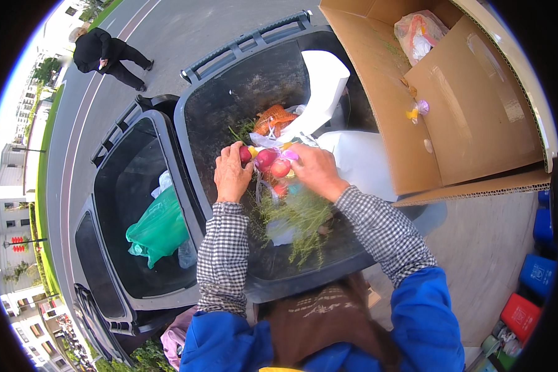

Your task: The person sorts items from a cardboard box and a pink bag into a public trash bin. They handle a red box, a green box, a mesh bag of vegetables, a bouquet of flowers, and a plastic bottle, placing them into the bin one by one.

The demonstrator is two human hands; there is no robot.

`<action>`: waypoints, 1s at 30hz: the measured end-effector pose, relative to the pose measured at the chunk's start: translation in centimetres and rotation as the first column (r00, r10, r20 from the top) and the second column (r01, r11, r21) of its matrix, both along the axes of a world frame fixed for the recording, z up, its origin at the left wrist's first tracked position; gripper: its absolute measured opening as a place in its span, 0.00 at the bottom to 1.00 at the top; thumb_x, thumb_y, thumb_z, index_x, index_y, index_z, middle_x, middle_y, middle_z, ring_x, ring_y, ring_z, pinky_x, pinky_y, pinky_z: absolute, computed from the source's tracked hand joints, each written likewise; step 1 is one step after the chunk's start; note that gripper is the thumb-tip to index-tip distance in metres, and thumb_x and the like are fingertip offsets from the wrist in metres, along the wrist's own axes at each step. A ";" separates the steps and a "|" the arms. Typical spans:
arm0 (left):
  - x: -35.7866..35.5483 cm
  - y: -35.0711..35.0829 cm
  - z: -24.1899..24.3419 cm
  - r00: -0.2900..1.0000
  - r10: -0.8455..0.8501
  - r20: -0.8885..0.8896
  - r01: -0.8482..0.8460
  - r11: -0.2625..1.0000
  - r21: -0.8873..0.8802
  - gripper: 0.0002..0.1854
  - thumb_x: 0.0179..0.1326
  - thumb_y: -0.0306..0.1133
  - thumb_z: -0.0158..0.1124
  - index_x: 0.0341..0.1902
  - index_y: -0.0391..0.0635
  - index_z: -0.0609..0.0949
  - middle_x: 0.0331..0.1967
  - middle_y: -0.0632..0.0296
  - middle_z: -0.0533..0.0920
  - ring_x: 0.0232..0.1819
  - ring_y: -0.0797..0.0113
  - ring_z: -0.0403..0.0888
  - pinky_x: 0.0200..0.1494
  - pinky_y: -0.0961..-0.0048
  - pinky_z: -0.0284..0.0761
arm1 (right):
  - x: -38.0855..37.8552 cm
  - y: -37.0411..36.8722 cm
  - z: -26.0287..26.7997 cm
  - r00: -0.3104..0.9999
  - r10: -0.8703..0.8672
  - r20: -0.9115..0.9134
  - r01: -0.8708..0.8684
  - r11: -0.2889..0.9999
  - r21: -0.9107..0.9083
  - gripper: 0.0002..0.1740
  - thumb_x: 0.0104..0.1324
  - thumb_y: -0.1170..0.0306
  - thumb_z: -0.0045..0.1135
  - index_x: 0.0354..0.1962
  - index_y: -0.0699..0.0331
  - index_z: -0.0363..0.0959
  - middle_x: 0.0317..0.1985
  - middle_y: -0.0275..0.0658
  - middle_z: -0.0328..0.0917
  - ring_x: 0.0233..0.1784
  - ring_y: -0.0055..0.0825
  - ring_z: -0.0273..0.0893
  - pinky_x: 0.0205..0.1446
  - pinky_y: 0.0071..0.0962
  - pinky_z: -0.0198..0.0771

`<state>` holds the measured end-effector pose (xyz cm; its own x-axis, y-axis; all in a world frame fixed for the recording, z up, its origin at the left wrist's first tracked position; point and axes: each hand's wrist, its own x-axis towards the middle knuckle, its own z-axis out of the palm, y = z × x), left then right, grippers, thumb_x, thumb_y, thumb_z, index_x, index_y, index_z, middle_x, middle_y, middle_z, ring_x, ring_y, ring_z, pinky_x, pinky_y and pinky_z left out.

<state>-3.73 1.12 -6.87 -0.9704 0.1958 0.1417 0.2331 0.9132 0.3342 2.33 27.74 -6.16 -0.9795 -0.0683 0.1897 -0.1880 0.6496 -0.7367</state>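
Observation:
A large grey-black wheeled bin (265, 274) stands before me with its top exposed. Over its middle, my left hand (232, 172) has its fingers around a small red round piece (245, 155) at one end of a cluster. At the other end, my right hand (318, 169) pinches a purple wrapping (289, 155). Between them are glossy red and pink round pieces (266, 159) with yellow bits; what they are made of is unclear. Feathery green stems (302, 228) hang or lie below my right hand. Beyond, an orange net bag (274, 119) rests in the bin beside a curved white sheet (323, 88).
An open cardboard box (483, 121) sits over the bin's right side, with a plastic bag (418, 35) inside. At left, a second bin (139, 302) holds a green plastic bag (160, 228). A person (100, 51) walks on the road. Small blue (537, 274) and red bins (520, 316) stand lower right.

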 end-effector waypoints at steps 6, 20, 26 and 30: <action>-2.7 -0.2 -1.4 0.983 -0.084 0.165 0.101 0.990 -0.101 0.25 0.66 0.40 0.82 0.64 0.50 0.84 0.58 0.49 0.88 0.62 0.42 0.88 0.64 0.47 0.85 | -0.3 0.5 0.3 0.996 0.003 0.093 -0.003 1.000 0.003 0.18 0.74 0.65 0.65 0.59 0.59 0.84 0.46 0.47 0.92 0.49 0.53 0.91 0.55 0.54 0.84; -1.8 2.6 1.4 0.889 -0.256 0.379 -0.049 0.771 0.635 0.23 0.73 0.44 0.76 0.60 0.38 0.89 0.48 0.55 0.92 0.50 0.65 0.90 0.59 0.64 0.86 | -0.6 1.9 -1.4 0.840 0.469 0.272 -0.429 0.882 -0.196 0.23 0.78 0.52 0.68 0.56 0.62 0.87 0.52 0.48 0.91 0.56 0.47 0.90 0.62 0.47 0.82; -0.8 3.6 2.7 0.804 -0.405 0.435 -0.177 0.535 0.826 0.21 0.76 0.42 0.74 0.62 0.39 0.89 0.45 0.65 0.89 0.42 0.77 0.83 0.46 0.77 0.80 | -1.3 3.0 -0.2 0.798 0.473 0.374 -0.416 0.881 -0.227 0.20 0.79 0.56 0.70 0.52 0.66 0.87 0.45 0.48 0.91 0.50 0.44 0.89 0.57 0.45 0.81; -0.1 4.2 3.0 0.761 -0.458 0.460 -0.285 0.400 0.871 0.22 0.76 0.46 0.73 0.62 0.42 0.90 0.39 0.72 0.86 0.33 0.84 0.73 0.35 0.82 0.68 | -1.2 3.1 0.1 0.783 0.471 0.405 -0.386 0.880 -0.276 0.18 0.76 0.58 0.73 0.47 0.65 0.87 0.42 0.44 0.90 0.47 0.36 0.88 0.53 0.41 0.81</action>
